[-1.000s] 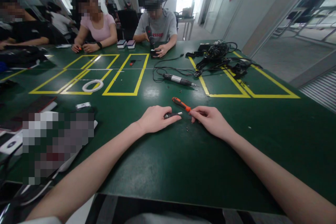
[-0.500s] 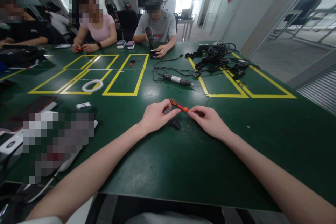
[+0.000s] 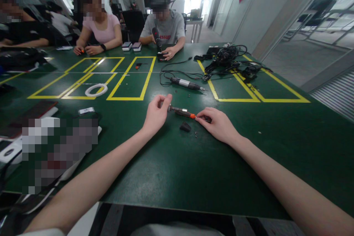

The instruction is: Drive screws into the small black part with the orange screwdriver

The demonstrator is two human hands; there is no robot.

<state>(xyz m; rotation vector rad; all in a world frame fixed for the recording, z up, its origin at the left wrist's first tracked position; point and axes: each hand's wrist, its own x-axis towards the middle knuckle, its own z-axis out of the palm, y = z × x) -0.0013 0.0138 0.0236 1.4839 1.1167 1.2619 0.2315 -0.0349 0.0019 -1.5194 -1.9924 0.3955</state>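
Observation:
My left hand (image 3: 156, 113) is closed around the metal-looking end of a slim dark part (image 3: 178, 111) with a bright silvery section. Reaching in from the other side, my right hand (image 3: 218, 122) pinches the tip of an orange piece (image 3: 193, 115). The dark part and the orange piece lie in one line, at least touching; how they fit together is too small to tell. Below them on the table rests a black tapered piece (image 3: 185, 127). A few tiny metal bits, perhaps screws (image 3: 196, 134), lie beside it.
Beyond my hands lies a corded pen-shaped electric screwdriver (image 3: 186, 83). Tangled black cables (image 3: 225, 61) sit at back right, a white tape roll (image 3: 96, 90) at left. Blurred devices (image 3: 66, 151) fill the near left. Across the table a co-worker (image 3: 163, 29) holds a power tool.
My left hand has shifted left and tilted up, bringing the dark part level with the orange piece. The black tapered piece now shows fully on the table. My right hand has barely moved.

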